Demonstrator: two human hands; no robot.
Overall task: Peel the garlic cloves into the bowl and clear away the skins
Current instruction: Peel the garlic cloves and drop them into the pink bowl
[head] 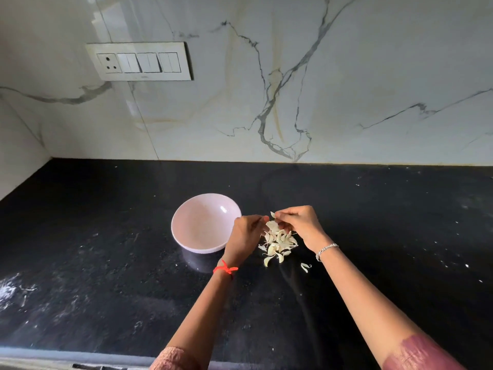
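A pale pink bowl [202, 222] stands on the black counter, and its inside looks bare. Just right of it lies a small heap of garlic cloves and papery skins [278, 243]. Both hands meet above the heap. My left hand [244, 236] and my right hand [298, 225] pinch the same garlic piece [271, 224] between their fingertips. A strip of skin sticks up from it beside the right fingers. One loose skin [305, 267] lies apart, nearer me on the right.
The black stone counter [106, 263] runs to a marble wall behind and a corner at the far left. A switch panel [140, 61] is mounted on that wall. White specks and smears dot the counter, thickest at the near left.
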